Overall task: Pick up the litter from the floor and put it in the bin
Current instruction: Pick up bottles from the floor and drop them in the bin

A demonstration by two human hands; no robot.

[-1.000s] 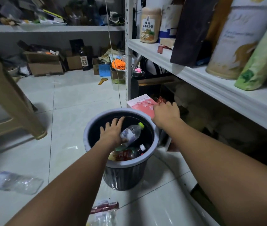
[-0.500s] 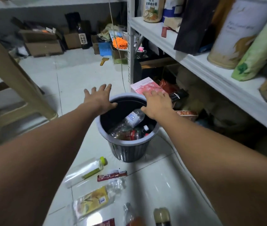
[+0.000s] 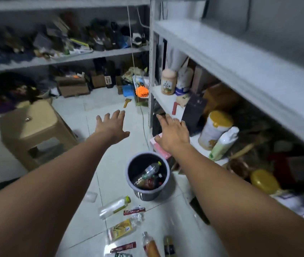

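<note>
A round grey bin (image 3: pixel 131 176) stands on the white tiled floor and holds several bottles, among them a clear one with a yellow-green cap (image 3: pixel 149 170). Both my hands are stretched out high above and beyond it, fingers spread, holding nothing: my left hand (image 3: pixel 111 126) over the floor, my right hand (image 3: pixel 171 135) beside the shelf. On the floor in front of the bin lie a clear bottle with a green cap (image 3: pixel 113 207), a red wrapper (image 3: pixel 134 210), a yellow-labelled bottle (image 3: pixel 123 228), another red wrapper (image 3: pixel 123 247) and two more bottles (image 3: pixel 150 245).
A white metal shelf unit (image 3: pixel 240 71) runs along the right, loaded with jars, tins and boxes. A pink box (image 3: pixel 158 146) sits behind the bin. A beige plastic stool (image 3: pixel 34 127) stands at the left. Cardboard boxes (image 3: pixel 72 87) and clutter fill the far shelves.
Both hands have left the bin and risen away from it, spread open. The camera has lifted, so the bin looks smaller and lower, and more litter shows on the floor.
</note>
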